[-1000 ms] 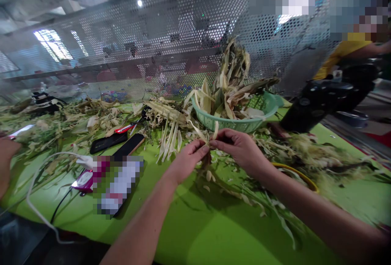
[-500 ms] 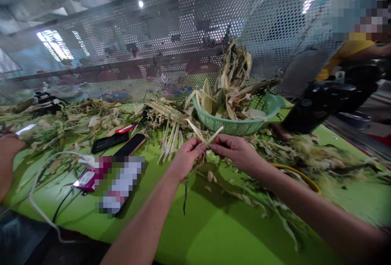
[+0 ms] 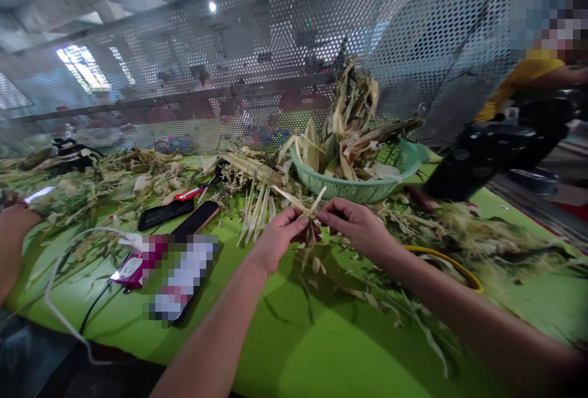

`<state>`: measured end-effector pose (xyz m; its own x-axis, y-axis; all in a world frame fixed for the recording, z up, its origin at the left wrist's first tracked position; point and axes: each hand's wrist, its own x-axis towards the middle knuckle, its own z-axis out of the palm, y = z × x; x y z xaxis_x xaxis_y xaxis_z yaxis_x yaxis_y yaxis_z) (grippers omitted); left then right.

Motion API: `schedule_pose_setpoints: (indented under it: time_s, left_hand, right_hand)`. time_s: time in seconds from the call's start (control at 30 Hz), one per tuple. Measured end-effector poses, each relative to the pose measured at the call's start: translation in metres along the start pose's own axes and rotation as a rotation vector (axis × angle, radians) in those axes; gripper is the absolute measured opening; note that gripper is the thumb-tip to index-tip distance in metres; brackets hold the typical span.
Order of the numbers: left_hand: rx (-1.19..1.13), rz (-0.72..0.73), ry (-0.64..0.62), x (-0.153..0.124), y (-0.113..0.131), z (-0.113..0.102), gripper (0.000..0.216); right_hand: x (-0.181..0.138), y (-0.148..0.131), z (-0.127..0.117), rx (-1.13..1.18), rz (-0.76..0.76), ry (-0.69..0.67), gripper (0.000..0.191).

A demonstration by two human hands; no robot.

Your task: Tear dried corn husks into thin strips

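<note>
Pale corn husk strips (image 3: 316, 199) cross between my two hands, with darker reddish ends hanging below. My left hand (image 3: 274, 236) pinches them from the left, thumb against fingers. From the right, my right hand (image 3: 351, 220) is closed on the same strips, its fingertips close to the left thumb. Behind the hands stands a green plastic basket (image 3: 349, 190) heaped with dry corn husks (image 3: 346, 128). Several narrow husk strips (image 3: 257, 211) lie fanned out just left of the basket. My fingers hide the middle of the piece.
Phones (image 3: 195, 220), red-handled scissors (image 3: 190, 191), a purple power bank (image 3: 133, 268) and a white cable (image 3: 50, 300) lie left on the green table (image 3: 280, 349). Husk scraps and a yellow ring (image 3: 452, 263) lie right. Another person's hand (image 3: 16, 226) is at far left, a yellow sleeve (image 3: 528, 76) at right.
The strips in my fingers have turned a little, their upper ends shifting left, and the reddish lower part now shows. Both hands stay nearly in place.
</note>
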<state>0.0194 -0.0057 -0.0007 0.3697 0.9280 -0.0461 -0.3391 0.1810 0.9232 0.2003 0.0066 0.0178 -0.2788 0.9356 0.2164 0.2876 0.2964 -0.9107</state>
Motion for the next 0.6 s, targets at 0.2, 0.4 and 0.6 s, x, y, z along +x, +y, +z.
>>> schedule_pose_setpoints:
  time_s: [0.2, 0.4, 0.6]
  left_hand:
    - [0.021, -0.006, -0.011, 0.0013, -0.0056, -0.0015, 0.038]
    - [-0.043, -0.099, 0.027, -0.0004, -0.003, 0.0033, 0.045]
    - [-0.075, -0.116, 0.049, 0.0001, -0.0039, 0.0028, 0.038]
  right_hand:
    - [-0.0027, -0.0016, 0.0054, 0.27, 0.15, -0.093, 0.029]
    - [-0.002, 0.0047, 0.0074, 0.313, 0.164, 0.051, 0.033]
    - [0.0009, 0.0063, 0.0058, 0.337, 0.168, 0.122, 0.031]
